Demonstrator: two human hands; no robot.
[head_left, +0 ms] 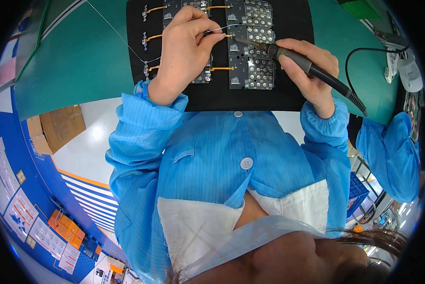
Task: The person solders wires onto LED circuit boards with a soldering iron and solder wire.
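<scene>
My left hand [186, 49] pinches a thin solder wire [230, 26] between thumb and fingertips, above the circuit boards. The wire's other end trails off to the upper left. In my right hand [314, 66] is a soldering iron [335, 84], gripped by its dark handle like a pen. Its tip points left, close to the end of an orange flex cable [219, 37] on the middle board. Several dark circuit boards [236, 75] with rows of round silver pads lie in a column. More boards and orange cables are partly hidden under my left hand.
A black mat [288, 97] lies under the boards, on a green work surface [75, 71]. The iron's black cord [348, 66] loops up at the right, near a white container [410, 75]. A cardboard box [63, 127] stands below the table's left edge.
</scene>
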